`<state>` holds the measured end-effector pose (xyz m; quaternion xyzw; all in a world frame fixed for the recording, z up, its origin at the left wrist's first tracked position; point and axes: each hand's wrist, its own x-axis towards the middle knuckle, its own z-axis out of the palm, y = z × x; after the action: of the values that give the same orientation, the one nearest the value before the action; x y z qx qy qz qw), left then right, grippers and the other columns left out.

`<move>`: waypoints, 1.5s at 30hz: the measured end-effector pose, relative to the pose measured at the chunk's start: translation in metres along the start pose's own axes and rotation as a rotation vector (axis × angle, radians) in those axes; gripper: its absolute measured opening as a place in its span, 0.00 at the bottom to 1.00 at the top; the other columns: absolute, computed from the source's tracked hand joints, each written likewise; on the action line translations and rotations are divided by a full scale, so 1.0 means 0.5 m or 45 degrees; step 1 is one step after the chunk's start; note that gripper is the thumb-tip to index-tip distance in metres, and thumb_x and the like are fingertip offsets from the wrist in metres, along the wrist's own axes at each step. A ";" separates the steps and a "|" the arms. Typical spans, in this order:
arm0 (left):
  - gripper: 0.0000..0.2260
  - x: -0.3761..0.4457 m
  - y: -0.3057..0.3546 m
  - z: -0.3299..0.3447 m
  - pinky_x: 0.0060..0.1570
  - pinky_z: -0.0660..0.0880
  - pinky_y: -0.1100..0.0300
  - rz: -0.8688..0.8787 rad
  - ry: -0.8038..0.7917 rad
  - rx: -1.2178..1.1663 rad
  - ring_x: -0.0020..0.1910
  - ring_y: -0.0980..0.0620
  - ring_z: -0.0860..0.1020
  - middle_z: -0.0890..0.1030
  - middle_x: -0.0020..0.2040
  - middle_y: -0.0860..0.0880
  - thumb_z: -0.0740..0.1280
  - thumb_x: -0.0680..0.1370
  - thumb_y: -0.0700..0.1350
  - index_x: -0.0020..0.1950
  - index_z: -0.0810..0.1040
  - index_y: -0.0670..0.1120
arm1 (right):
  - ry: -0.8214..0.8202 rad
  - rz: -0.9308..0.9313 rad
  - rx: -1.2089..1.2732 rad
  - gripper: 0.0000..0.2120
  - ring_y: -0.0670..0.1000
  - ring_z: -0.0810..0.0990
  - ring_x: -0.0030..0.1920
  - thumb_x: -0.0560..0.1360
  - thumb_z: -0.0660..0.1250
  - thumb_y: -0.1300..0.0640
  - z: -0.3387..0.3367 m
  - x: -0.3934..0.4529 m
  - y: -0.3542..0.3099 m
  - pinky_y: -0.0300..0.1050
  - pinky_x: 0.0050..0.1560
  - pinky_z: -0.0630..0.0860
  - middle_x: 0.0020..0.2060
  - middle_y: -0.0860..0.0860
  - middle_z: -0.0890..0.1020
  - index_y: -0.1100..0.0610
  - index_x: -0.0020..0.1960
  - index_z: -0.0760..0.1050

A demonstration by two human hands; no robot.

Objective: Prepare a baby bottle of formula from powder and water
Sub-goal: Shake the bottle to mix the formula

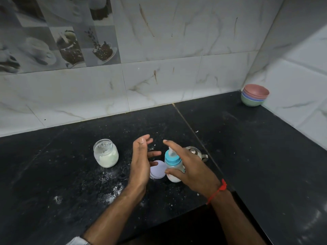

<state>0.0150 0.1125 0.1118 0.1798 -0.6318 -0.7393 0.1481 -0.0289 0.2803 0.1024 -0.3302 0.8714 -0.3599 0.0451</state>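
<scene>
The baby bottle (173,165), teal collar and teat on, milky liquid inside, is at the middle of the black bench (247,156). The right hand (191,167) has its thumb on the bottle's near side, its other fingers straight above the teat. The left hand (141,161), just left of the bottle, is released, grasping nothing. It looks poised to roll or shake. Further left of the bottle, the powder jar (105,153) stands open, its lilac lid (158,169) touching the bottle's left side.

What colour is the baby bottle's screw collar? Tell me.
Light blue collar, under a clear teat; head view.
</scene>
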 end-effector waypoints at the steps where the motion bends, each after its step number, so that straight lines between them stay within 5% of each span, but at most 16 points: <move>1: 0.26 -0.001 0.000 0.000 0.54 0.81 0.43 0.002 0.001 0.007 0.55 0.46 0.85 0.79 0.68 0.53 0.53 0.79 0.67 0.70 0.73 0.55 | 0.026 -0.002 0.004 0.41 0.39 0.72 0.66 0.76 0.74 0.49 -0.006 0.001 -0.003 0.30 0.67 0.64 0.69 0.43 0.74 0.27 0.76 0.52; 5: 0.26 0.002 -0.004 -0.001 0.53 0.81 0.44 0.009 -0.002 -0.015 0.53 0.47 0.85 0.79 0.67 0.52 0.53 0.79 0.66 0.69 0.74 0.55 | 0.209 0.003 0.151 0.41 0.42 0.76 0.67 0.75 0.77 0.53 -0.021 0.003 -0.015 0.36 0.68 0.71 0.69 0.43 0.76 0.32 0.77 0.57; 8: 0.23 0.004 -0.005 0.000 0.48 0.83 0.51 0.014 -0.004 -0.022 0.48 0.53 0.85 0.79 0.66 0.52 0.53 0.78 0.66 0.65 0.75 0.58 | 0.462 0.162 0.787 0.38 0.51 0.85 0.57 0.74 0.77 0.63 -0.027 0.008 -0.034 0.43 0.54 0.83 0.61 0.54 0.82 0.40 0.75 0.64; 10: 0.23 0.006 -0.005 0.001 0.50 0.83 0.48 0.016 0.005 -0.013 0.47 0.55 0.84 0.79 0.66 0.52 0.53 0.78 0.66 0.65 0.75 0.58 | 0.619 0.242 0.928 0.36 0.52 0.86 0.54 0.75 0.75 0.65 -0.022 0.011 -0.042 0.44 0.50 0.84 0.58 0.58 0.83 0.42 0.74 0.65; 17: 0.24 0.006 -0.002 -0.001 0.53 0.82 0.41 0.007 0.015 -0.001 0.54 0.47 0.85 0.79 0.67 0.52 0.53 0.79 0.66 0.68 0.74 0.56 | 0.822 0.147 0.636 0.41 0.51 0.84 0.61 0.74 0.77 0.62 -0.020 0.013 -0.054 0.53 0.64 0.81 0.65 0.51 0.79 0.41 0.78 0.61; 22: 0.24 0.007 -0.001 -0.003 0.53 0.82 0.40 -0.004 0.020 -0.010 0.55 0.45 0.85 0.79 0.67 0.52 0.53 0.80 0.66 0.68 0.74 0.56 | 0.925 -0.018 0.639 0.42 0.48 0.85 0.58 0.74 0.77 0.61 -0.043 -0.002 -0.085 0.49 0.60 0.83 0.61 0.52 0.82 0.38 0.78 0.59; 25: 0.25 0.007 -0.001 -0.005 0.52 0.82 0.42 -0.005 0.029 -0.010 0.55 0.44 0.85 0.79 0.67 0.53 0.53 0.79 0.66 0.69 0.74 0.55 | 1.104 -0.118 0.359 0.41 0.50 0.81 0.66 0.73 0.78 0.58 -0.040 -0.019 -0.094 0.50 0.63 0.81 0.70 0.48 0.76 0.43 0.78 0.60; 28: 0.25 0.009 -0.003 -0.007 0.53 0.82 0.42 0.006 0.025 -0.023 0.55 0.45 0.85 0.79 0.67 0.53 0.53 0.79 0.67 0.68 0.74 0.55 | 0.762 0.013 0.237 0.39 0.33 0.72 0.68 0.73 0.78 0.54 -0.005 -0.023 -0.063 0.46 0.69 0.75 0.69 0.27 0.69 0.35 0.76 0.61; 30: 0.24 0.009 -0.004 -0.007 0.52 0.82 0.43 0.024 0.012 -0.021 0.54 0.46 0.85 0.79 0.67 0.53 0.53 0.79 0.66 0.67 0.74 0.56 | 0.615 0.122 0.184 0.39 0.33 0.74 0.64 0.73 0.78 0.49 -0.002 -0.035 -0.058 0.50 0.65 0.78 0.65 0.31 0.73 0.27 0.73 0.59; 34: 0.25 0.016 -0.007 -0.009 0.47 0.82 0.50 0.029 0.008 -0.011 0.55 0.46 0.85 0.78 0.67 0.52 0.53 0.80 0.66 0.69 0.74 0.55 | 1.112 -0.170 0.235 0.36 0.47 0.79 0.67 0.72 0.77 0.51 -0.075 -0.035 -0.134 0.47 0.64 0.80 0.70 0.26 0.68 0.43 0.74 0.65; 36: 0.25 0.017 -0.009 -0.007 0.49 0.82 0.49 0.024 0.004 -0.019 0.55 0.46 0.84 0.78 0.67 0.52 0.53 0.79 0.66 0.69 0.74 0.54 | 1.274 -0.336 0.211 0.35 0.45 0.76 0.69 0.73 0.79 0.59 -0.082 -0.026 -0.132 0.46 0.67 0.78 0.71 0.28 0.67 0.54 0.73 0.65; 39: 0.24 0.014 -0.009 0.004 0.49 0.81 0.48 0.044 -0.022 -0.009 0.55 0.46 0.84 0.78 0.67 0.53 0.53 0.81 0.64 0.70 0.73 0.53 | 0.834 0.013 0.189 0.37 0.40 0.75 0.69 0.74 0.78 0.54 -0.044 -0.003 -0.092 0.52 0.69 0.76 0.70 0.34 0.72 0.44 0.77 0.63; 41: 0.22 0.014 -0.007 0.006 0.50 0.81 0.47 0.074 -0.035 0.000 0.55 0.47 0.85 0.78 0.67 0.54 0.52 0.84 0.61 0.70 0.73 0.53 | 0.749 0.081 0.174 0.37 0.44 0.77 0.68 0.74 0.77 0.52 -0.041 -0.009 -0.086 0.54 0.68 0.77 0.71 0.40 0.74 0.38 0.76 0.62; 45: 0.20 0.023 -0.016 -0.005 0.50 0.80 0.48 0.086 -0.015 0.016 0.55 0.47 0.84 0.78 0.67 0.54 0.52 0.85 0.60 0.69 0.74 0.54 | 1.234 -0.232 0.303 0.38 0.46 0.79 0.66 0.71 0.78 0.62 -0.080 -0.018 -0.144 0.43 0.65 0.79 0.69 0.28 0.70 0.47 0.75 0.64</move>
<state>0.0059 0.1066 0.1028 0.1549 -0.6431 -0.7308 0.1684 0.0045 0.2719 0.1781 -0.1927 0.7127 -0.5711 -0.3588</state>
